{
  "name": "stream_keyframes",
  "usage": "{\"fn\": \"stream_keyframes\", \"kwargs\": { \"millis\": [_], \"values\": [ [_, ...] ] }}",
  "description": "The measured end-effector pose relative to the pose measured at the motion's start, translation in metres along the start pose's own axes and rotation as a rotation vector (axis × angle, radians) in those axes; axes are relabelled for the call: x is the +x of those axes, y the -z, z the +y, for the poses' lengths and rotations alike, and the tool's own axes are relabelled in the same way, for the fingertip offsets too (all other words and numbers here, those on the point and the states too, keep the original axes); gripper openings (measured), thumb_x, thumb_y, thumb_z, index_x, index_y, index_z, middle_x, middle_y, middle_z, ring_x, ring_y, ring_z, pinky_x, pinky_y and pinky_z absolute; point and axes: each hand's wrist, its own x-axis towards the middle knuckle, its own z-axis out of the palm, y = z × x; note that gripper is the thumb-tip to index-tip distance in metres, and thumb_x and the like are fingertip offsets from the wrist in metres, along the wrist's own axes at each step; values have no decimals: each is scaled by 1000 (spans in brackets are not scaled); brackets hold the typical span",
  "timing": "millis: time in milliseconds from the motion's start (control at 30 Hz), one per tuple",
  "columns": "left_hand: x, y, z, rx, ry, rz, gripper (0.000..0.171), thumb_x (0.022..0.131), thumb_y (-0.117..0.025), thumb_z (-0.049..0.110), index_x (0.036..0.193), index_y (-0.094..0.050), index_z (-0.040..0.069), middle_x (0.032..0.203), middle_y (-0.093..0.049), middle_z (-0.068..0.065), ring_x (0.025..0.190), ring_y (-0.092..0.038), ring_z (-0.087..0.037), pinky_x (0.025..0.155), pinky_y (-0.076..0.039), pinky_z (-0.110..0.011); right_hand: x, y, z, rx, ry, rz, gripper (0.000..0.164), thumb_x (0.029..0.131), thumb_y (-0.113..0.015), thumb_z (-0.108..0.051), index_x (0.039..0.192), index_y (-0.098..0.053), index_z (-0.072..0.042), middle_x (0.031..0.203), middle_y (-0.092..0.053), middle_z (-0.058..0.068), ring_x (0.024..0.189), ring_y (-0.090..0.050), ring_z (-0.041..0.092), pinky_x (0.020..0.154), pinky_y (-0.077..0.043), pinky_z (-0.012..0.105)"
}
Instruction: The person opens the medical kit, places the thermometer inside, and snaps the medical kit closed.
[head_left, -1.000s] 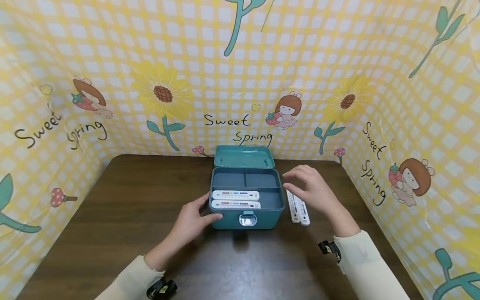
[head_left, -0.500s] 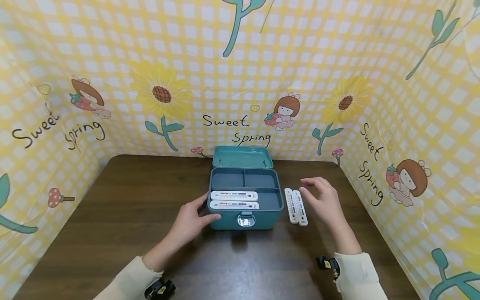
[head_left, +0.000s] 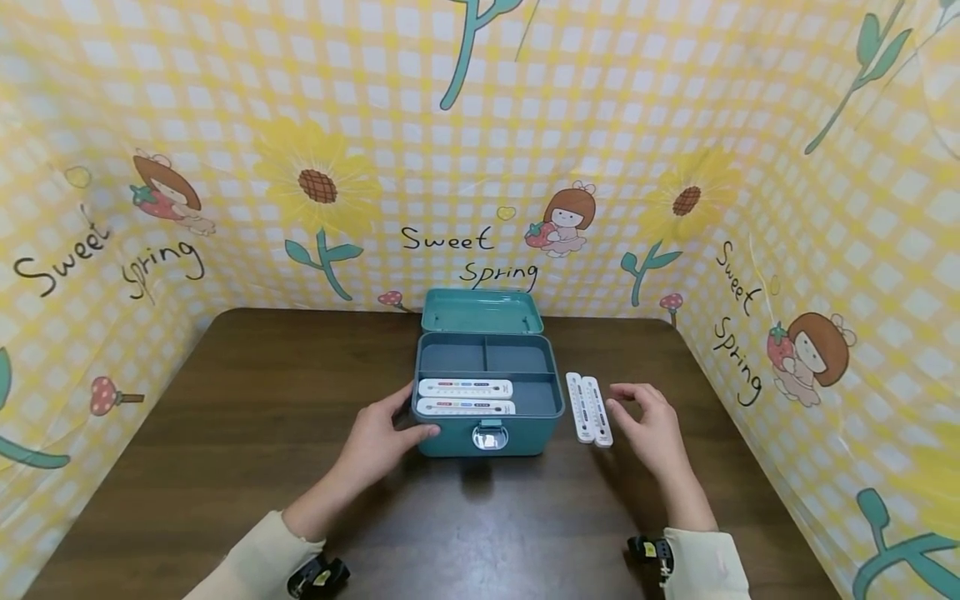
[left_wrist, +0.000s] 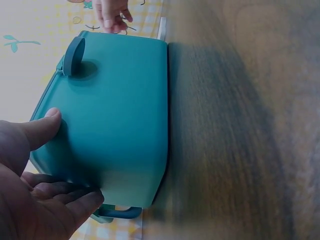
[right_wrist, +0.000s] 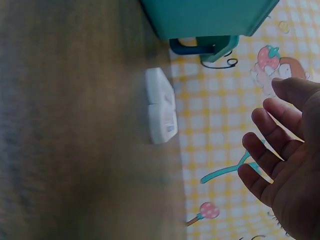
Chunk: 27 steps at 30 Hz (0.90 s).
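A teal storage box (head_left: 480, 435) stands with its lid (head_left: 482, 315) tipped back. My left hand (head_left: 378, 435) grips its front left corner, thumb on the front face and fingers along the left side; the left wrist view shows this thumb (left_wrist: 42, 131) too. Two white thermometers lie crosswise in the front compartment, a rear thermometer (head_left: 465, 389) and a front thermometer (head_left: 465, 407). Right of the box, a left thermometer (head_left: 580, 408) and a right thermometer (head_left: 597, 412) rest side by side on the table. My right hand (head_left: 651, 421) hovers just right of them, holding nothing, fingers apart in the right wrist view.
Behind the front compartment, a divider parts two smaller compartments (head_left: 452, 356). A metal-looking latch (head_left: 490, 436) sits on the box's front. The dark wooden table (head_left: 300, 358) meets a yellow checked cloth wall (head_left: 450, 183) at the back and sides.
My right hand has moved from beside the box's right rim, over the loose thermometers, down and right to beside them. The left hand stays at the box corner.
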Motion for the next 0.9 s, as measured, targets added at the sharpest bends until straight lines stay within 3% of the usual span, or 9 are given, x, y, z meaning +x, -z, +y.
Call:
{"fn": "stream_keyframes", "kwargs": {
  "millis": [333,567,900],
  "values": [
    [0,1,0,-7,-2,24,92,82,-86,44,155,-45,8,152,-54,-13,138,-53,-32,108,-48,-50,-5,-10,16,51,-157,31,28,94,-76,-16,119,-72,-3,115,-68,16,114,-59,33,97,-44,54],
    [0,-1,2,-18,10,18,90,82,-86,42,155,-45,10,151,-55,-12,136,-56,-31,105,-51,-48,-8,-16,19,39,-197,45,30,91,-79,-15,118,-72,-2,116,-69,16,116,-61,34,101,-44,47],
    [2,-2,0,-22,-4,5,93,81,-86,44,156,-44,8,151,-54,-13,136,-56,-31,105,-51,-48,-17,-28,26,71,-296,22,41,87,-83,-18,123,-71,-3,122,-67,17,121,-60,34,108,-43,50]
  ]
}}
